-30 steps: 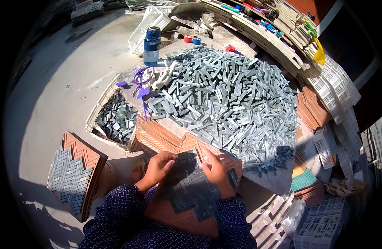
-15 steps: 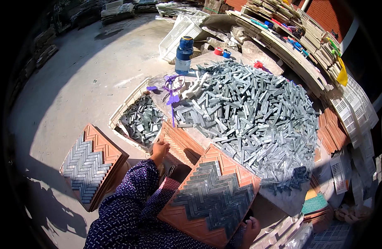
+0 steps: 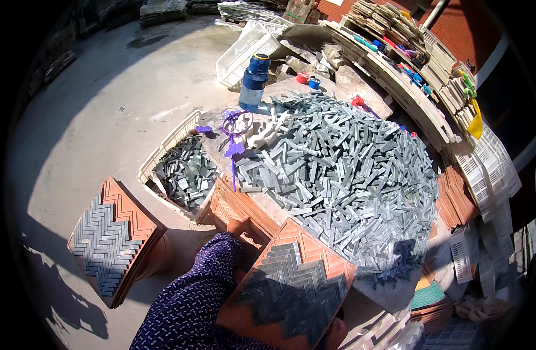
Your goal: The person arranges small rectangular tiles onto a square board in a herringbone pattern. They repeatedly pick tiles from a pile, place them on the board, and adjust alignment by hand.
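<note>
My left hand (image 3: 237, 226) reaches over a stack of terracotta-coloured herringbone trays (image 3: 244, 204). Its fingers are partly hidden and blurred against the stack, so their grip is unclear. A similar tray (image 3: 297, 230), close in front of me and tilted, carries grey stone strips (image 3: 288, 289) in a zigzag pattern, with bare slots along its far edge. Beside this tray's lower right edge is my right hand (image 3: 336, 333), in shadow. It looks closed, but what it holds is hidden.
A large heap of loose grey strips (image 3: 349, 169) covers the work surface. At left stand stacked filled trays (image 3: 113, 233). A cream crate (image 3: 154, 154) holds darker pieces. Beyond are a blue bottle (image 3: 253, 81), a purple hoop-topped wand (image 3: 234, 149) and white crates (image 3: 244, 55).
The whole view has shifted a little. My left hand has moved nearer over the tray stack, its fingers now less visible. My right hand has sunk lower beside the filled tray, into shadow.
</note>
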### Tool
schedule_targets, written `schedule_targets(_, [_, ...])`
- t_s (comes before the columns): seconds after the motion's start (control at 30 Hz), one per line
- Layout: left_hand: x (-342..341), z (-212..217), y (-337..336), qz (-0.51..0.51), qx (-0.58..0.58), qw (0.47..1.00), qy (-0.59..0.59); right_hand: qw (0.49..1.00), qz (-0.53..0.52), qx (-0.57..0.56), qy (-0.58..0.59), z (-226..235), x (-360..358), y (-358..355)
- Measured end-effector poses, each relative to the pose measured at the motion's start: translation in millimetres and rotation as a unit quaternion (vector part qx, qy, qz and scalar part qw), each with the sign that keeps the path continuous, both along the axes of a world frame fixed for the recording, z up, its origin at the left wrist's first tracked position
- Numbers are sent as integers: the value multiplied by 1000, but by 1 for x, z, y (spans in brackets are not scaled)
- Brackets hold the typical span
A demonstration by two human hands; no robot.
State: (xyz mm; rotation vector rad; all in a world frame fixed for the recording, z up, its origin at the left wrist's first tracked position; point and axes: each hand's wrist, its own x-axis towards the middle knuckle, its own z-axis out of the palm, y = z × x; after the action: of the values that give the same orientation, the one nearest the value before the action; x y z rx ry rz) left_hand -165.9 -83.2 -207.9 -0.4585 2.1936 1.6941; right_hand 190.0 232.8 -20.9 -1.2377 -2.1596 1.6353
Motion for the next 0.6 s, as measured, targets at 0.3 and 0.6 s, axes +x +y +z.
schedule_targets(0.3, [25,-76,-36,22,-171,985,7,989,44,134,-41,11,-17,-26])
schedule_targets(0.6, [16,-51,-45,-241,-177,885,358,970,35,238,22,-44,1,10])
